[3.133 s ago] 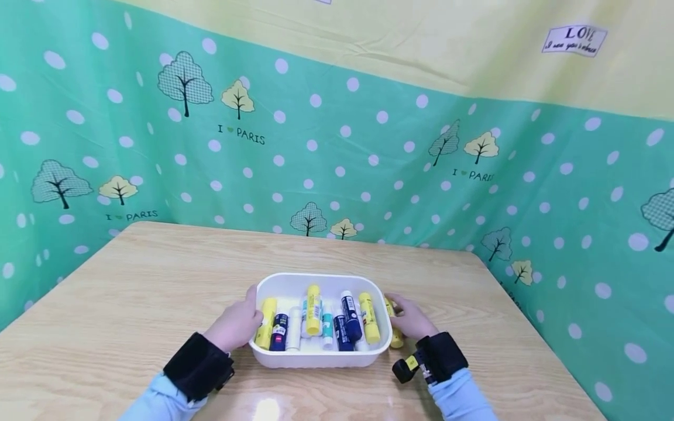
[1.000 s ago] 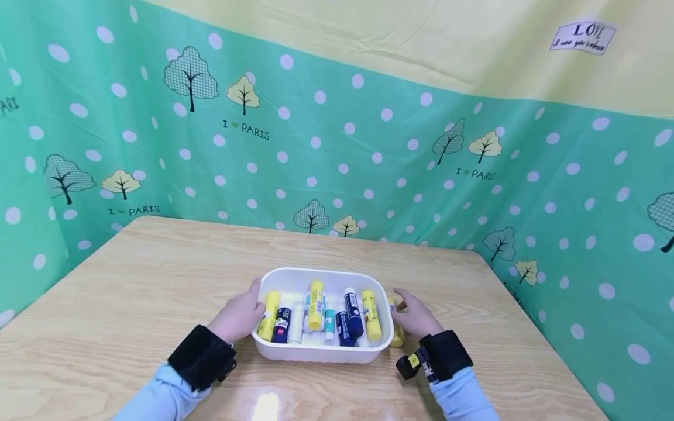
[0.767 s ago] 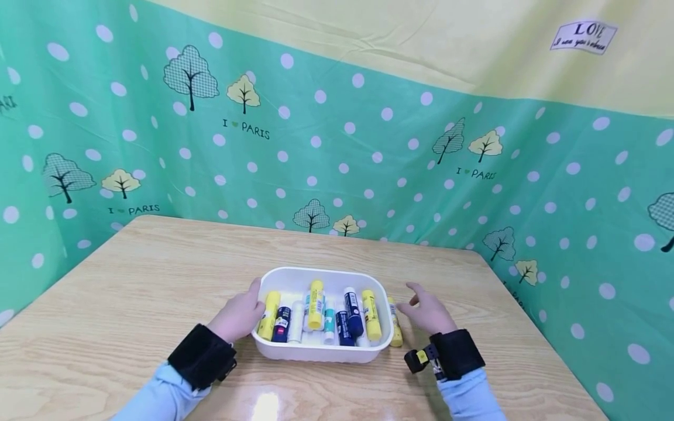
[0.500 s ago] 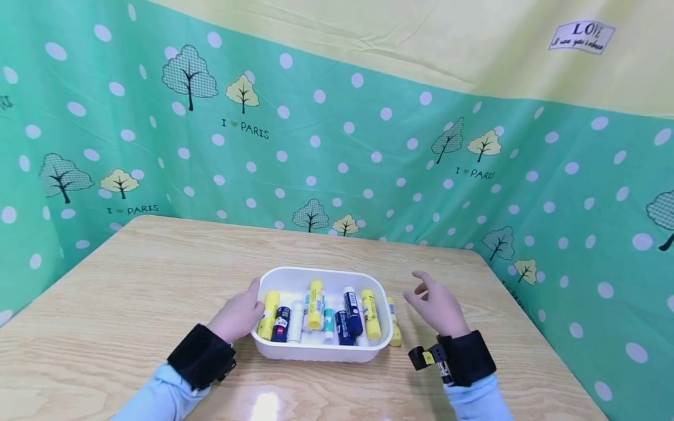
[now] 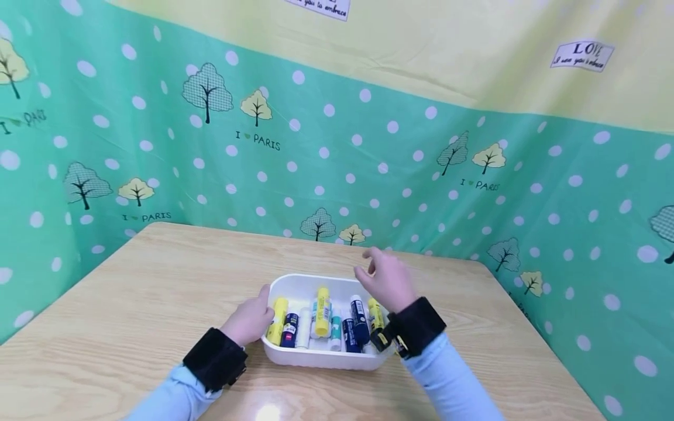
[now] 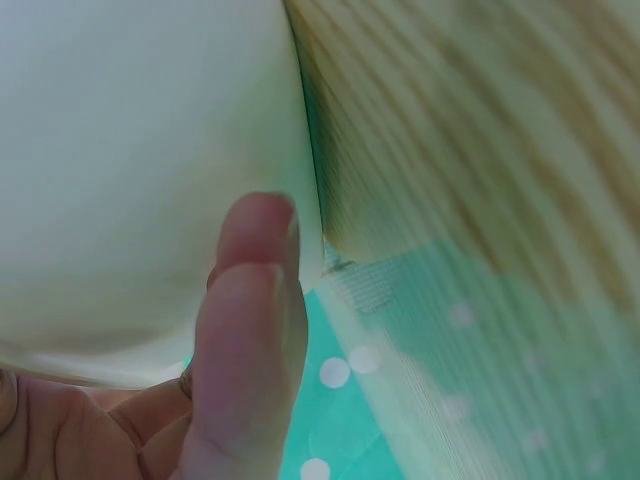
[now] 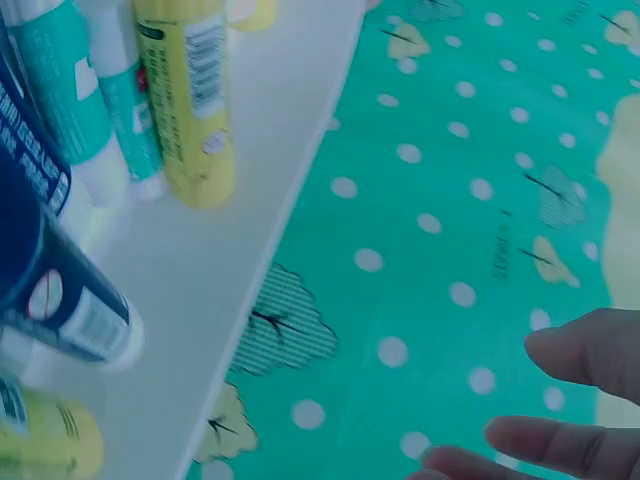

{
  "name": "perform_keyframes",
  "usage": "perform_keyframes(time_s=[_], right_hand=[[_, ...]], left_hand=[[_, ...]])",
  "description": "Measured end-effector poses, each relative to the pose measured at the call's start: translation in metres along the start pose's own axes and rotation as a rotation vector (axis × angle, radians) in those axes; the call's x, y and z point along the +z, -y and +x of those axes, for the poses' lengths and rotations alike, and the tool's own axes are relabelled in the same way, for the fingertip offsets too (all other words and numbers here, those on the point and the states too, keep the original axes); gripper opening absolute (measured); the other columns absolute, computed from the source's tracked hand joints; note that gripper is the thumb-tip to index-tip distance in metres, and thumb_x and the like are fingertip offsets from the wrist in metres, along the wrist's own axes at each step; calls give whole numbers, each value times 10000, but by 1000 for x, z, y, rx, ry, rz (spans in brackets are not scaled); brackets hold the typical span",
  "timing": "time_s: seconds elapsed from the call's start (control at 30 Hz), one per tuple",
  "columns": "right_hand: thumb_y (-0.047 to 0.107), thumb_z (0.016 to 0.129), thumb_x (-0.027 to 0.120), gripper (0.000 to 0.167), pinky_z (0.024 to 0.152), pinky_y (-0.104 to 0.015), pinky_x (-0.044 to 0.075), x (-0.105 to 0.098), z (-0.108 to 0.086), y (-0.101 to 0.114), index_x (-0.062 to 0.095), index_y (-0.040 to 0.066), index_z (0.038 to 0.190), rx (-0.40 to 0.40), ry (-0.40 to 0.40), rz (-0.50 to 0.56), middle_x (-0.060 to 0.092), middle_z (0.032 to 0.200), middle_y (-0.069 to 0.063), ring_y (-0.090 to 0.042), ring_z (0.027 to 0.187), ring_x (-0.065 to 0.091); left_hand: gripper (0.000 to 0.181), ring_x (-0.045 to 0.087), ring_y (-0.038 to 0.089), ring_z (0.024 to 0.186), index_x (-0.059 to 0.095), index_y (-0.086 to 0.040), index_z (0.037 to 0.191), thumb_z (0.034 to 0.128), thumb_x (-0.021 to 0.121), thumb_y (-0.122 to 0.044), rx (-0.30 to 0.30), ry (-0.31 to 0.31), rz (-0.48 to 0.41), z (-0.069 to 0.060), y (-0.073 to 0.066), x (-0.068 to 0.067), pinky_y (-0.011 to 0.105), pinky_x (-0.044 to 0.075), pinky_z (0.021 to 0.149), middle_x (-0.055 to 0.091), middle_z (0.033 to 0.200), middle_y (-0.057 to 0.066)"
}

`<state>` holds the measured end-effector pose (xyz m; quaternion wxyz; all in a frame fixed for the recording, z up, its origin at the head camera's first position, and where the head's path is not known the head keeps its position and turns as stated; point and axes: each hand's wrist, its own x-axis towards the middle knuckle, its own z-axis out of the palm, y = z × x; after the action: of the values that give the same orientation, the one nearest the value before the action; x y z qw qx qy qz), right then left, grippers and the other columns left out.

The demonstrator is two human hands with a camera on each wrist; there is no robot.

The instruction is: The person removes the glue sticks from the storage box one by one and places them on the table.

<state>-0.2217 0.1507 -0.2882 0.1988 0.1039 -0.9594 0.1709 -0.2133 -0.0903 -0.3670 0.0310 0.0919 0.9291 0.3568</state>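
A white plastic tub (image 5: 323, 359) on the table holds several glue sticks. Among them are a yellow glue stick (image 5: 323, 311), a navy glue stick (image 5: 360, 318) and a teal-and-white glue stick (image 5: 336, 333). My left hand (image 5: 248, 318) grips the tub's left end; in the left wrist view its fingers (image 6: 245, 340) lie against the outer wall. Above the tub's right end hovers my right hand (image 5: 391, 282), thumb and fingers apart, nothing between them. My right forearm mostly hides the spot right of the tub, where a yellow glue stick lay in earlier frames.
The wooden table (image 5: 174, 280) extends around the tub on all sides. A green dotted cloth (image 5: 358, 175) with printed trees hangs behind the table and along its right side. Black bands with small cameras sit on both wrists.
My right hand let go of the yellow glue stick beside the tub, lifted away rightward, then swung left over the tub's right end. My left hand stays on the tub. The head view shifted slightly.
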Motion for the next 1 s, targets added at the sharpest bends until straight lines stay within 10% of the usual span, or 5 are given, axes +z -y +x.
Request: perform_keyframes(time_s=[0.2,0.4,1.0], right_hand=[[334,725,615,353,533,-247,398,25,12,-2,601,56,943,98,332,-117,598,743,-39,-134,577,493],[312,730,620,402,421,-234,403,45,9,-6,569,41,1022,292,518,-20,559,824,-64,-188,513,534],[165,661,689,359,468,-255,447,60,7,-9,578,21,971,295,568,-39,558,828,-72,-171,550,536]], left_hand=[[548,452,156,431,154,112,1312,832,356,-60,6,-3,-10,1,1,8,258,385,418,548,854,229],[533,454,155,411,178,100,1300,825,358,-62,12,-11,10,3,4,10,256,381,400,544,732,166],[545,454,156,418,156,87,1321,836,348,-71,-8,-15,-7,2,5,3,255,386,400,554,821,207]])
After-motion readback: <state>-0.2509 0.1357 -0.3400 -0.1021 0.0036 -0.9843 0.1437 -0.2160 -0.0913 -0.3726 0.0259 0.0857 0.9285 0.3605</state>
